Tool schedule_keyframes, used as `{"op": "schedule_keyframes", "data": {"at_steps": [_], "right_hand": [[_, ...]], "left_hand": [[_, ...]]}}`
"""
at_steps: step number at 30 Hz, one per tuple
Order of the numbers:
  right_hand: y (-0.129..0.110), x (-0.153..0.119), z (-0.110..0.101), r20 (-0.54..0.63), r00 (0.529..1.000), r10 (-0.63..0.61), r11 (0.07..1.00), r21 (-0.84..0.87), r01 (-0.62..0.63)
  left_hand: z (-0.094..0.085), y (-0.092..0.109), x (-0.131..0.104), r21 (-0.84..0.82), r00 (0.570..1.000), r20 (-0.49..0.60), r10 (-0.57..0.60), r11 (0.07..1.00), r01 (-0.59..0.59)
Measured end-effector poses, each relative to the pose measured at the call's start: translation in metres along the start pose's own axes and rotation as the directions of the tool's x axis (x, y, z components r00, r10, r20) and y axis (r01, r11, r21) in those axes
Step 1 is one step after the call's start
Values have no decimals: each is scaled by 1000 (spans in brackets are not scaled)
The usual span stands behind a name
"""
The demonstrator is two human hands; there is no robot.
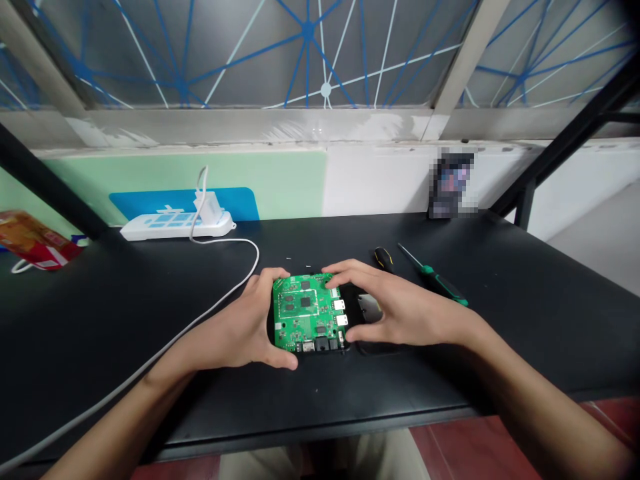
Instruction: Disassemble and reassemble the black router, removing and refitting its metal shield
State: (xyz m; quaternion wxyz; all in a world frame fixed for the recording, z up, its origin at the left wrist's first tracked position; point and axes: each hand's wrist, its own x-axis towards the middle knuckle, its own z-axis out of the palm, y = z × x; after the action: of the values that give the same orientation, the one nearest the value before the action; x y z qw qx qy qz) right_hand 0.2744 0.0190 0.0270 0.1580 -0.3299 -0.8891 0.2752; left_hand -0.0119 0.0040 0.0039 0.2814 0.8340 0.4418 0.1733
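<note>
While we look down at the near middle of the black table (500, 320), our left hand (245, 330) clasps the green circuit board's (306, 313) left edge and our right hand (400, 310) pinches its right side, both equally near, board lying flat between them.

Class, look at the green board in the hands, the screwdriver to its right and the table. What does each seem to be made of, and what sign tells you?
Circuit board: looks like glossy green laminate, with dark chips and metal ports.
Screwdriver: thin metal shaft, green and black handle, probably plastic.
Table: smooth matt black top; material unclear.
</note>
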Motion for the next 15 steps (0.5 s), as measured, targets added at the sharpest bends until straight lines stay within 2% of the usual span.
{"op": "schedule_keyframes", "data": {"at_steps": [5, 9, 15], "right_hand": [[2, 1, 2, -67, 997, -41, 997, -75, 36], [1, 3, 5, -125, 992, -30, 994, -112, 16], [7, 6, 12, -242, 969, -53, 999, -19, 50]], "left_hand": [[1, -2, -1, 52, 996, -55, 66, 997, -63], [1, -6, -2, 68, 995, -69, 73, 995, -68], [-3, -6, -3, 15, 998, -27, 50, 999, -49]]}}
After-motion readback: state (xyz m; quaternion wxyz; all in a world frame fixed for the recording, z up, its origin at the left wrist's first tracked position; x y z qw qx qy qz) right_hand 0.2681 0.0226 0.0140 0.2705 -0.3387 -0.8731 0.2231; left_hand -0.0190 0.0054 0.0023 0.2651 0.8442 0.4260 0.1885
